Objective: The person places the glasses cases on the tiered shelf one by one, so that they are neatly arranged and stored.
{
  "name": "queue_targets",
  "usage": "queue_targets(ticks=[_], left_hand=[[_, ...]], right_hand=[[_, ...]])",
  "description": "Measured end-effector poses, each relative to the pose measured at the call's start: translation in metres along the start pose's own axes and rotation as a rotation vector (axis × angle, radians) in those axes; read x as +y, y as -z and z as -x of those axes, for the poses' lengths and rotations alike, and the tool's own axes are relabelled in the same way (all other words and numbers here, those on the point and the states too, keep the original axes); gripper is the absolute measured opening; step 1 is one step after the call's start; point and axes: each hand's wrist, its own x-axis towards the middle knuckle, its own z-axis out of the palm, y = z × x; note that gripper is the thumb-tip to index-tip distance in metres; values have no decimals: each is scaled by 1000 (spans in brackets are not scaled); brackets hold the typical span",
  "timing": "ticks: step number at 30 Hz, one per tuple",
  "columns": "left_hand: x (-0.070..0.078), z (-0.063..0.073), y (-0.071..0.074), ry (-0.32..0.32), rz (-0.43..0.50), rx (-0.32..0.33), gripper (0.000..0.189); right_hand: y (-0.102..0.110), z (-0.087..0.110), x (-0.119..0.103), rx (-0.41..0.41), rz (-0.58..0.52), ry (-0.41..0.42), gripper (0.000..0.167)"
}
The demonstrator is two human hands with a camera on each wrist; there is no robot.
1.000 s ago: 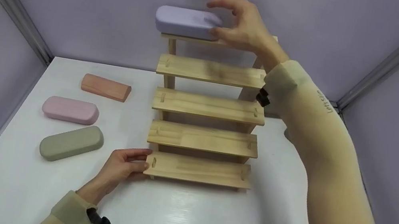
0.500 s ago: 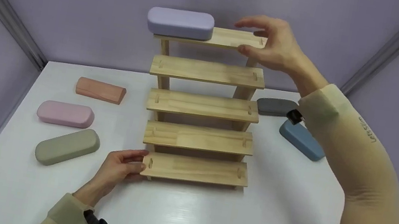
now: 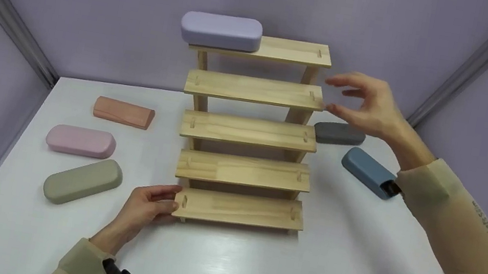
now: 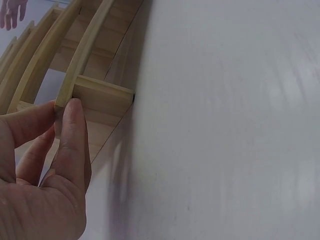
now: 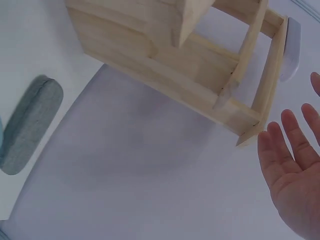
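A stepped wooden rack (image 3: 250, 130) with several shelves stands in the middle of the white table. On the left part of its top shelf lies a lavender glasses case (image 3: 221, 31). My left hand (image 3: 140, 209) pinches the left end of the lowest shelf between thumb and fingers; the left wrist view shows the same hand (image 4: 52, 165) on the board's edge. To the right of the rack, my right hand (image 3: 370, 106) is in the air beside the second shelf from the top, fingers apart and holding nothing. In the right wrist view, that hand's (image 5: 300, 165) palm shows.
Left of the rack lie an orange wood-look case (image 3: 123, 112), a pink case (image 3: 81, 141) and an olive green case (image 3: 83, 181). A dark grey case (image 3: 339, 133) and a blue case (image 3: 367, 171) are at the right. Pale walls enclose the table (image 3: 221, 272).
My right hand has let go of the lavender case and moved right and down, away from the top shelf. The grey and blue cases have come into sight. My left hand stays on the rack.
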Motion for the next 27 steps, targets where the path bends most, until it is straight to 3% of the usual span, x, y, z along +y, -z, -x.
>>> queue_targets(ticks=[14, 27], left_hand=[[-1, -1, -3, -4, 23, -8, 56], [-1, -2, -4, 5, -1, 15, 55]], right_hand=[[6, 90, 70, 53, 33, -195, 48], [-5, 157, 142, 73, 62, -350, 47]])
